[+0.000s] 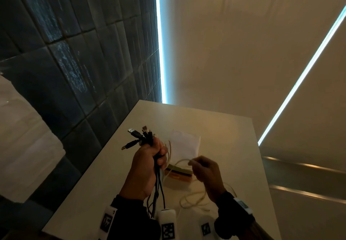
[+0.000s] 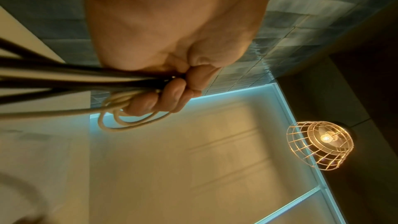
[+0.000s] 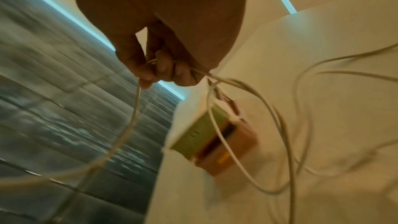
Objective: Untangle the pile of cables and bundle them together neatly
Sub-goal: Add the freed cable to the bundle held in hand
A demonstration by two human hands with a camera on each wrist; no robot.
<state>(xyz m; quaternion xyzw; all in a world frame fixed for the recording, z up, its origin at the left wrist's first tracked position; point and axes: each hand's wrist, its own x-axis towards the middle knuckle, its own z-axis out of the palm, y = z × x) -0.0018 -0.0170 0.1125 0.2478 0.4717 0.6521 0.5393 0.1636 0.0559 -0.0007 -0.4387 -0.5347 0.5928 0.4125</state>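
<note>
Several black cables run upright through the clenched left hand, plugs toward the desk's far edge; the right hand pinches a looping white cable.

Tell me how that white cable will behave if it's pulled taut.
The white cable is probably floppy: it sags in loose loops between the right hand and left hand. Likely light, since a finger pinch holds it. Its loops on the table may snag.
</note>
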